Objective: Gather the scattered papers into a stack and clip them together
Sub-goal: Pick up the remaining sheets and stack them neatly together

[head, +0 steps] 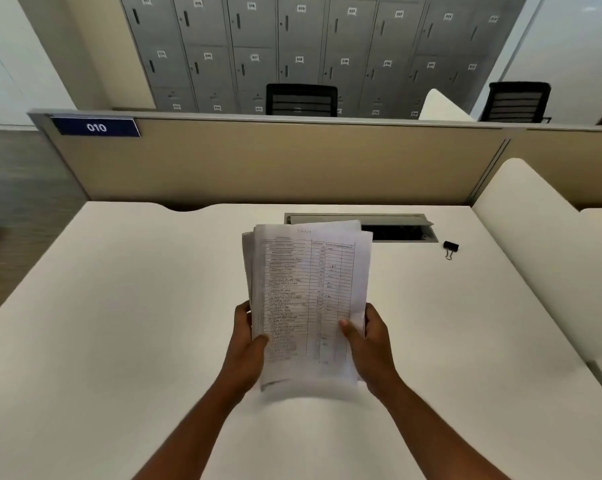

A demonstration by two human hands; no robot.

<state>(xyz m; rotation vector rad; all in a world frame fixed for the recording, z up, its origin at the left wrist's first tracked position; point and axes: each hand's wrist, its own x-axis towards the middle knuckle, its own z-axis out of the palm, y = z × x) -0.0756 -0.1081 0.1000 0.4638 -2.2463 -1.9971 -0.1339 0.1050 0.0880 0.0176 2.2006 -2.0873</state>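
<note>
Basically, over the white desk [119, 306] we hold the papers [306, 299] as one loose stack, edges uneven; left hand [247, 344] and right hand [368, 344] each grip a lower side. Gathering looks done, clipping isn't: binder clip [451, 248] lies unused, far right.

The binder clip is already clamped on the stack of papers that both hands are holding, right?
Not quite. In the head view the binder clip lies loose on the desk, to the right of the stack of papers that the left hand and right hand hold.
</note>
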